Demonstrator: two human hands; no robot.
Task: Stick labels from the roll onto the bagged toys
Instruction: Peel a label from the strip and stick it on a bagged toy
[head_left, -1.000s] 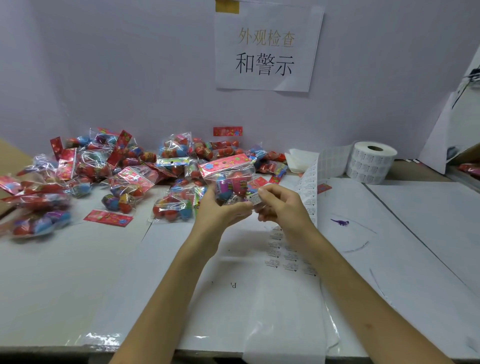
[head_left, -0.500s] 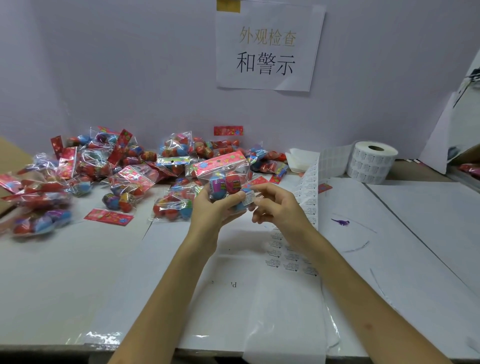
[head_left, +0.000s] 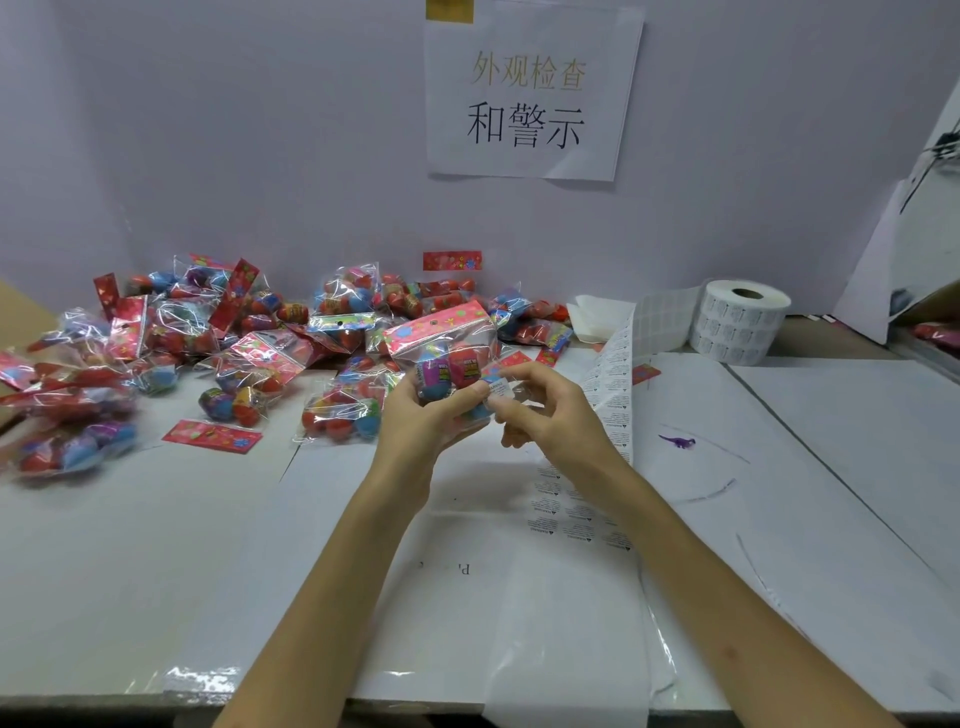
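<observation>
— What is hard to make out?
— The print on the label (head_left: 500, 388) is too small to read, and I cannot tell whether it touches the bag (head_left: 441, 345) yet. The far-left bags of the pile (head_left: 208, 343) are blurred. Right of the roll (head_left: 737, 322), a red thing (head_left: 935, 331) is cut off by the frame edge.
— And the hands?
— They are left of the roll, raised over the surface (head_left: 130, 571). The left hand (head_left: 415, 415) grips the bag from below, fingers curled round the toys inside. The right hand (head_left: 545, 410) pinches the label between thumb and forefinger at the bag's lower right corner.
— The surface?
— White sheets (head_left: 519, 597) cover it. A strip (head_left: 613, 384) of labels runs from the roll toward the person, passing behind the right hand. The pile lies well left of the roll, against the wall (head_left: 260, 156). One red card (head_left: 210, 435) lies loose in front of the pile. A small purple mark (head_left: 678, 441) sits in front of the roll.
— The room?
— The pale wall stands behind the roll. A paper sign (head_left: 530, 93) with Chinese characters hangs on it, up and left of the roll.
</observation>
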